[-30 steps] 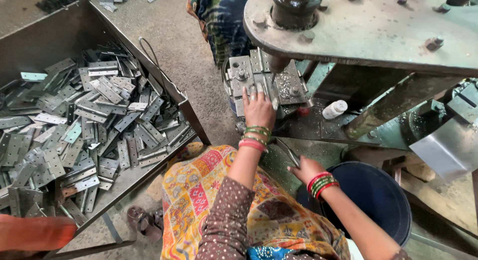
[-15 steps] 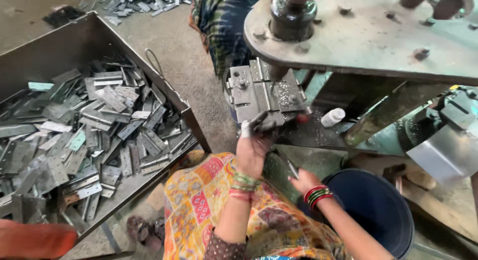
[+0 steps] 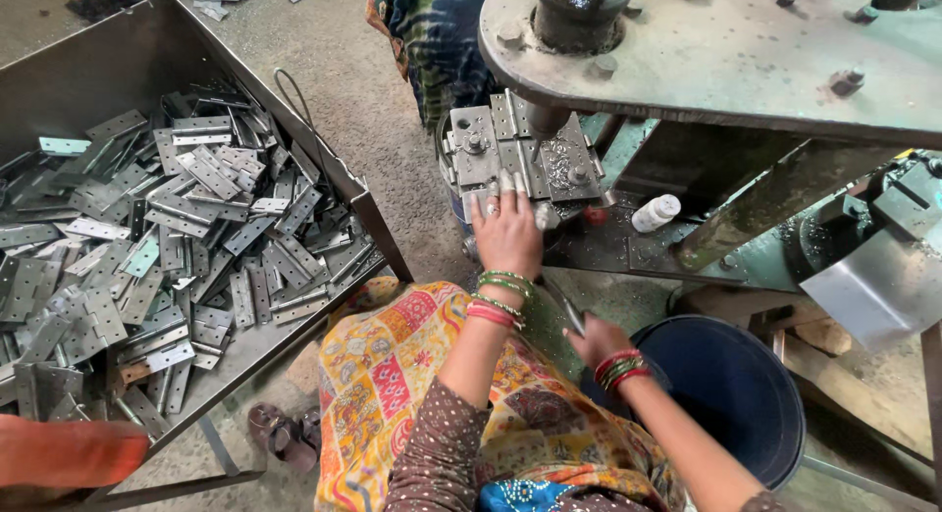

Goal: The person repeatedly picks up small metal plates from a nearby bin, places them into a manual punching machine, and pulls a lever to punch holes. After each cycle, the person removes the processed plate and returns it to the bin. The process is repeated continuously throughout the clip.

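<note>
Tray: a large grey metal tray filled the left of the scene, heaped with flat metal hinges, well apart from both hands.
Floor: a pair of sandals lay near the tray's stand, just left of the person's patterned lap.
Left hand: the left hand lay stretched out flat, fingers together, fingertips on the near edge of the die block; whether a hinge lay under the palm could not be told.
Change: half a second before, this hand had been pulled back below the block; now it had gone forward onto it again, which read as another piece being set or seated in the die.
Press: the heavy round press plate hung over the far side of the block, its ram above the hand's reach.
Right hand: the right hand stayed low, closed around a thin dark rod, over the rim of the dark blue bucket.
Desk: a small white bottle lay on the desk right of the block.
</note>
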